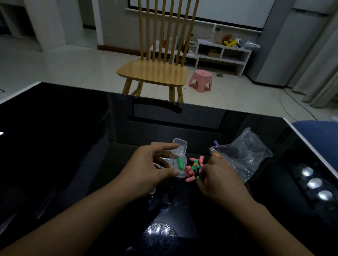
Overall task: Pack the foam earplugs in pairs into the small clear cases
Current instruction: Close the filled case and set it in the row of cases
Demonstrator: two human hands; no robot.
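A small clear case stands with its lid up on the black table. One green earplug lies in its base. My left hand holds the case between thumb and fingers. Just right of the case lies a loose heap of several pink, green and orange earplugs. My right hand rests at the heap's right edge and pinches a green earplug at its fingertips.
A crumpled clear plastic bag lies right of the heap, with a purple earplug by its far corner. A wooden chair stands beyond the table's far edge, a pink stool behind it. Ceiling lights glare on the table at right.
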